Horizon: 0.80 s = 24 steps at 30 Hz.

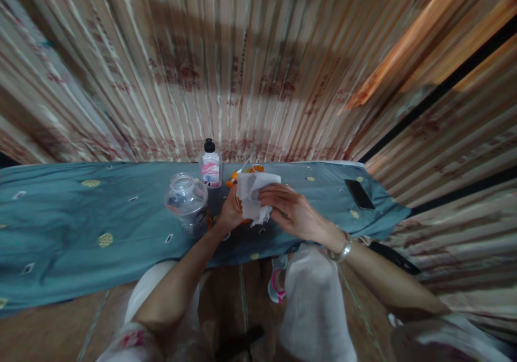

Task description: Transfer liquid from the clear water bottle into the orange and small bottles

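A crumpled white tissue (254, 194) is between my two hands, above the cloth-covered table. My right hand (288, 208) presses its bent fingers on the tissue's right side. Closed at the left edge of the tissue, my left hand (231, 212) has most of its fingers hidden behind it. Small orange pieces (232, 180) show just behind the tissue, their kind unclear. To the left stands a clear plastic jar (186, 200). Behind the jar is a clear bottle (210, 169) with a black cap and a pink and white label.
A teal patterned cloth (133, 211) covers the long narrow table. A dark phone (359, 194) lies toward its right end. Pleated patterned curtain-like material (250, 82) rises behind the table. Below are my knees and a sandalled foot (278, 281) on a tiled floor.
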Tool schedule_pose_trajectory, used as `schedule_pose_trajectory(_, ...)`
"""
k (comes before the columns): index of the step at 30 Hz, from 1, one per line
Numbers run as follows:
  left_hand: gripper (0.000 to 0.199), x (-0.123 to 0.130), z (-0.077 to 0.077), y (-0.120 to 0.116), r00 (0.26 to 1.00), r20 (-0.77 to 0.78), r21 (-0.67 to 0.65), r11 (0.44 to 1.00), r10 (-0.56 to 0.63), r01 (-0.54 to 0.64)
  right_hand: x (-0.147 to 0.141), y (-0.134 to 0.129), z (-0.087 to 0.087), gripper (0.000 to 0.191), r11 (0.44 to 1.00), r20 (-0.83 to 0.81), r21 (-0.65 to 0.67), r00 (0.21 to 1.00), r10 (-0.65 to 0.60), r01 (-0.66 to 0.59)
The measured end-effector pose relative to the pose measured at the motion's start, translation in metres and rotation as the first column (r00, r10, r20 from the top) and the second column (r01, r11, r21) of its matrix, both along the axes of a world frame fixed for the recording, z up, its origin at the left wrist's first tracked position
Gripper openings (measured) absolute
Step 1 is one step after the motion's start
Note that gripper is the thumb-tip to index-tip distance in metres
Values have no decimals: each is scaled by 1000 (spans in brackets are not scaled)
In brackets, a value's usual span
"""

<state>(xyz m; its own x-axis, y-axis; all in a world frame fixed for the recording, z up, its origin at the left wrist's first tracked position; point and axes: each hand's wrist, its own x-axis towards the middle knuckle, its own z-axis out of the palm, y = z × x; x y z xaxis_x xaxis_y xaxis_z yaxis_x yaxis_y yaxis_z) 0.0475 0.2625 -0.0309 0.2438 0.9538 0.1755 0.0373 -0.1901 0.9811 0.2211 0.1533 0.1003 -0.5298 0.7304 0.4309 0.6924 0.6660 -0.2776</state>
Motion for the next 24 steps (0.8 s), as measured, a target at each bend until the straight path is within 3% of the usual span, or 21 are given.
schedule_pose_trajectory(2,56,-5,-3,-3,999,1,-7,999,-34,34,5,0,-7,33,988,-137,-84,980,-144,133)
schedule_pose_trajectory(5,89,-10,-6,-6,999,3,-14,999,-50,50,12,13,-23,28,911,-324,-284,865,-384,298)
schedule_pose_trajectory(8,94,-10,-8,-6,999,0,-12,999,-37,37,15,42,-37,24,811,-456,-553,746,-486,190)
schedule_pose_trajectory(11,93,-10,-10,-3,999,0,-15,999,-38,38,12,78,-38,29,791,-458,-591,741,-491,158)
schedule_pose_trajectory(18,94,-12,-13,-2,998,21,-28,998,-61,62,-1,145,5,16,741,-301,-659,856,-419,130)
schedule_pose_trajectory(24,94,-13,-10,-2,995,48,-16,996,-88,89,-28,169,43,12,739,-79,-660,966,-246,134)
